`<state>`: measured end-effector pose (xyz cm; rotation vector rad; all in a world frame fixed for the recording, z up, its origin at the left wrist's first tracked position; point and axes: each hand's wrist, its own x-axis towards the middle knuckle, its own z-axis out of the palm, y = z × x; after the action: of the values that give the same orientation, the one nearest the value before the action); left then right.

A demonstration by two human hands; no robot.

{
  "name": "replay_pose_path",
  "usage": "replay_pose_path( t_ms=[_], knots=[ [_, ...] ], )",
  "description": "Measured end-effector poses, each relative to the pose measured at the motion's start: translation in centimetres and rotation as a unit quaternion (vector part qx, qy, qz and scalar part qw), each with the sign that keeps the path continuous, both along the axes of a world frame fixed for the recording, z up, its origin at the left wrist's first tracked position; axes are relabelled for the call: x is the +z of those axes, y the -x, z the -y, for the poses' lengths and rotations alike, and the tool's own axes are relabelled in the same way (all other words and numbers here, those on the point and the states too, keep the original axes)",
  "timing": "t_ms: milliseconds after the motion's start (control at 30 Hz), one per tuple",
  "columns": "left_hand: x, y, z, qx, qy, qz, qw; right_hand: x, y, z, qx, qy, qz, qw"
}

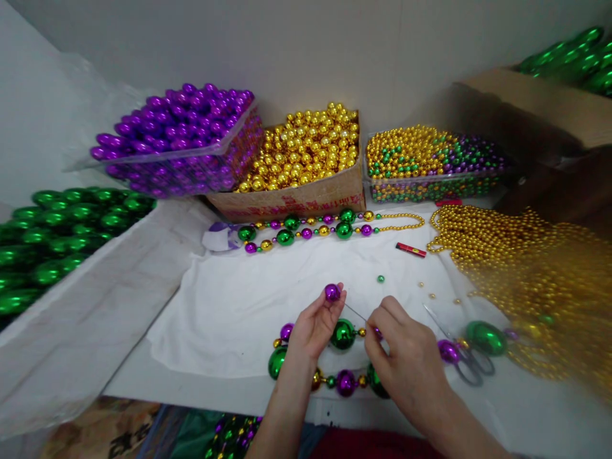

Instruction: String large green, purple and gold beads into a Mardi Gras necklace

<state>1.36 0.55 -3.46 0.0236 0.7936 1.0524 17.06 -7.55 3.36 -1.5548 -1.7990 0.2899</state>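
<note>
My left hand (315,325) pinches a shiny purple bead (332,292) between its fingertips, above the white cloth. My right hand (404,347) is closed on a thin needle (355,313), whose far end points at the purple bead. Whether the tip is inside the bead cannot be made out. Below both hands lies a strand of large beads, with a green bead (343,334) between them and another purple bead (346,382) nearer to me. My right hand hides part of this strand. Scissors (471,368) lie to the right, beside a big green bead (486,338).
A finished-looking necklace (306,233) lies across the white cloth (220,299). Behind it stand a tub of purple beads (182,143), a carton of gold beads (306,153) and a tub of mixed small beads (430,156). Gold bead chains (497,248) pile up rightward, near a red lighter-like object (410,250).
</note>
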Motion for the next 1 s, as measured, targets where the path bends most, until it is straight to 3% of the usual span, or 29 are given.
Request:
replay_pose_path(
  t_ms=[67,200,367,567,700,833,1000],
  knots=[
    [0.4,-0.2,0.2,-0.022,-0.031,-0.026,0.999,-1.1,0.1,-0.4,-0.008,0.035,-0.033,0.999],
    [1.6,-1.2,0.6,-0.066,-0.124,-0.084,0.986,-4.1,-0.8,-1.8,-0.015,0.116,-0.201,0.973],
    [2.7,-3.7,0.3,-0.052,-0.215,-0.197,0.955,-6.1,-3.4,-3.2,-0.018,0.147,-0.271,0.951],
    [3.5,-5.6,-1.4,-0.056,-0.281,-0.257,0.923,-5.6,-6.2,-3.9,0.008,0.201,-0.340,0.919],
    [4.1,-6.4,-2.2,-0.052,-0.314,-0.279,0.906,-4.9,-7.3,-4.8,0.023,0.188,-0.330,0.925],
    [4.6,-7.1,-2.7,-0.050,-0.348,-0.289,0.891,-4.5,-7.2,-6.0,0.038,0.173,-0.321,0.930],
    [5.6,-7.4,-3.2,-0.065,-0.363,-0.269,0.890,-4.4,-6.5,-7.1,0.030,0.190,-0.367,0.910]
  ],
)
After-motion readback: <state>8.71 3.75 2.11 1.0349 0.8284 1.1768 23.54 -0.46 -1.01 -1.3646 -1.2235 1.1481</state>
